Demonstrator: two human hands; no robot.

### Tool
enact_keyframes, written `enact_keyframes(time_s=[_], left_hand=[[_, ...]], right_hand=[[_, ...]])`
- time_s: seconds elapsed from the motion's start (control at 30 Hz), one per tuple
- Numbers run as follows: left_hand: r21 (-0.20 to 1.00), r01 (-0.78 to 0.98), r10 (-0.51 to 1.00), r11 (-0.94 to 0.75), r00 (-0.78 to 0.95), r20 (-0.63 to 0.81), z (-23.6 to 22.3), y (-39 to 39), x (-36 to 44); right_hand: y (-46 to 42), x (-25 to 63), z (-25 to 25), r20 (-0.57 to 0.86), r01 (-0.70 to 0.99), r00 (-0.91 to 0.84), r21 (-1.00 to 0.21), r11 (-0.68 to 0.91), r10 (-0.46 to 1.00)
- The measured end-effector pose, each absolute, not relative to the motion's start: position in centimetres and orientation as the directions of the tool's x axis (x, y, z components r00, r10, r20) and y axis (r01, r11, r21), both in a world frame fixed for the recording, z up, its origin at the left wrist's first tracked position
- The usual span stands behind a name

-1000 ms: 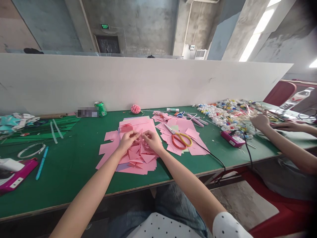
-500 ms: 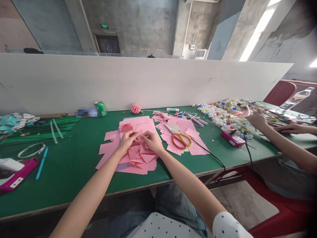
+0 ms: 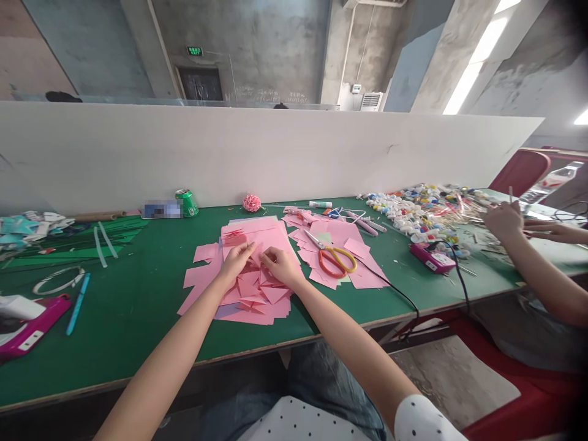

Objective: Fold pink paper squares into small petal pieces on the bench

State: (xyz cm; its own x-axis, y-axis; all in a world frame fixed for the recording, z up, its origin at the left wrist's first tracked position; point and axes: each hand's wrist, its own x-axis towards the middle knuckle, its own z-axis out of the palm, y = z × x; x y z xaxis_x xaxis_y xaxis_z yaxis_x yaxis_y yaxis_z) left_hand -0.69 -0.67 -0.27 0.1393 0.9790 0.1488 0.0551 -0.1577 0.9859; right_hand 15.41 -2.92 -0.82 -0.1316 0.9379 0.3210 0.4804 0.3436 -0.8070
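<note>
Both my hands are over a pile of pink paper sheets on the green table. My left hand [image 3: 236,260] is closed, its fingertips pinching a small piece of pink paper [image 3: 255,252]. Facing it, my right hand [image 3: 279,266] pinches the same piece from the other side; the fingers partly hide it. Below them lie several folded pink paper pieces [image 3: 252,289] on flat pink sheets [image 3: 202,285]. A stack of folded pieces [image 3: 234,237] rests just beyond my left hand. To the right, scissors [image 3: 337,260] with red and yellow handles lie on more pink paper [image 3: 367,272].
A pink paper ball [image 3: 252,203] and a green can [image 3: 186,203] stand by the white partition [image 3: 275,153]. Glue stick [image 3: 320,204], bottle caps [image 3: 413,214], a purple power strip [image 3: 432,258] and its black cable are on the right. A co-worker's hand [image 3: 504,222] is there too.
My hands have barely moved; the right fingers have shifted slightly at the paper. The co-worker's hand has moved right and now holds up a thin stick-like thing.
</note>
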Motion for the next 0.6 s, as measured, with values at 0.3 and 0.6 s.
enact_keyframes(time_s=[0.3,0.6], left_hand=[[0.957,0.17,0.956,-0.235,0.22,0.196,-0.67,-0.34,-0.8],[0.938,0.234,0.956,-0.255,0.203,0.21,-1.15,0.09,-0.94]], right_hand=[[-2.89,15.3,-1.01,0.326,0.558,-0.163,-0.748,0.359,0.931],[-2.9,15.3,-1.02,0.328,0.591,-0.174,-0.719,0.365,0.928]])
